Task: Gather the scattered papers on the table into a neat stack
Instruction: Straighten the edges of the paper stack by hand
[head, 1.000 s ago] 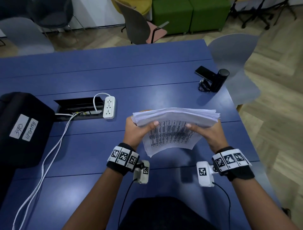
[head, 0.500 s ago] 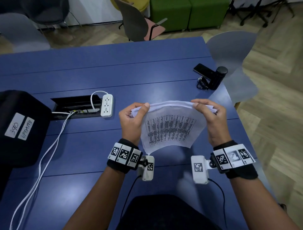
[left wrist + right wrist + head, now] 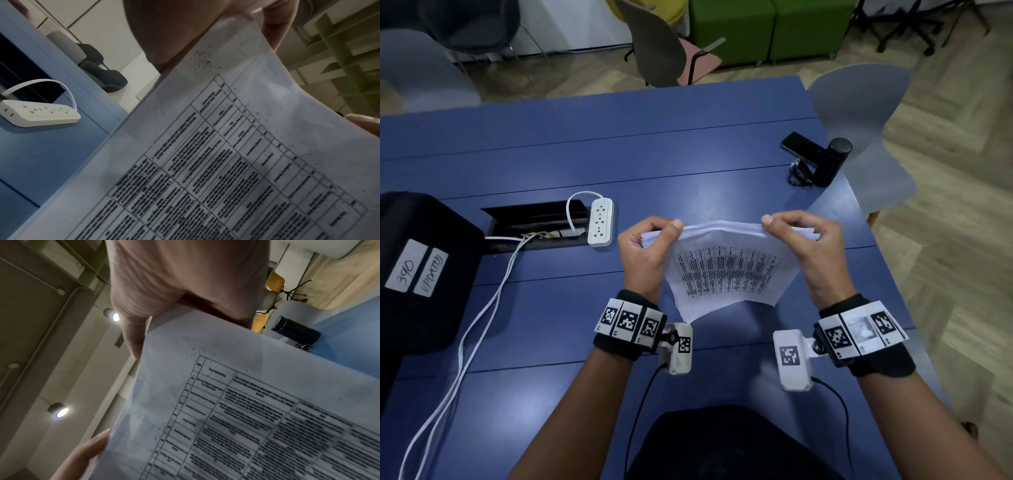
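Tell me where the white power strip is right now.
In the head view the white power strip lies flat on the blue table, left of the left hand and beside the open cable hatch.

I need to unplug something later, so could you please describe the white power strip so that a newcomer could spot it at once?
On the blue table, look left of the paper stack to the open black cable hatch. The power strip lies flat at that hatch's right end. It is the only white slab with sockets there, its short cord looping back into the hatch.
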Available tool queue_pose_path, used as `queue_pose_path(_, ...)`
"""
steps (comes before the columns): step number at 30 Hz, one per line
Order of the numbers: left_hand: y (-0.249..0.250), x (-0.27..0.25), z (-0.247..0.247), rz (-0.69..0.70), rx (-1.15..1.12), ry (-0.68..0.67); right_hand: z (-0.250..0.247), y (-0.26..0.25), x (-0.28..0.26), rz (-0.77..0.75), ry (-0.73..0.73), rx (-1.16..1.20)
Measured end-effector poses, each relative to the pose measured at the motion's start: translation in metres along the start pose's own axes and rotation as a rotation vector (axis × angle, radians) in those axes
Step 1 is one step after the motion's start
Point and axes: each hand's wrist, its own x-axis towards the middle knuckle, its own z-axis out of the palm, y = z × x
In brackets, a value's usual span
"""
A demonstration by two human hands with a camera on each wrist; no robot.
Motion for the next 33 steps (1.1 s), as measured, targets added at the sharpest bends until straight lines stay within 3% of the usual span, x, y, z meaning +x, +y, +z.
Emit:
queue_pose_path(6, -0.006, -0.002, 0.007, 0.003, 0.110, 0.074, 0.006, 0.012, -0.003, -0.027, 0.082, 0.033)
queue_pose_path(9, -0.017, 0.000, 0.020, -0.015, 0.103, 0.164, 0.008, 0.027, -0.001, -0.024, -0.024, 0.069)
queue_pose_path(11, -0.024, 0.006, 0.029, -0.061, 0.035, 0.292, 0.014, 0.043, 0.000, -0.052, -0.081, -0.117)
queue_pose_path(14, -0.030, 0.023, 0.035, -0.077, 0.066, 0.369, 0.024, 0.056, 0.008, -0.153, -0.015, -0.296)
queue_pose_path(18, -0.024, 0.035, 0.036, 0.000, 0.095, 0.329, 0.011, 0.049, 0.039, -0.107, 0.066, -0.210)
queue_pose_path(23, 0.006, 0.046, 0.044, 0.085, 0.089, 0.291, -0.008, 0.023, 0.067, -0.030, -0.085, -0.115)
queue_pose_path(26, 0.036, 0.054, 0.050, 0.182, 0.081, 0.320, -0.004, 0.002, 0.065, -0.082, -0.156, -0.079)
queue_pose_path(30, 0.072, 0.048, 0.057, 0.372, 0.052, 0.378, 0.014, -0.016, 0.041, -0.279, 0.092, -0.006)
queue_pose_path(33, 0.070, 0.035, 0.060, 0.468, 0.136, 0.369, 0.024, -0.009, 0.020, -0.337, 0.136, -0.083)
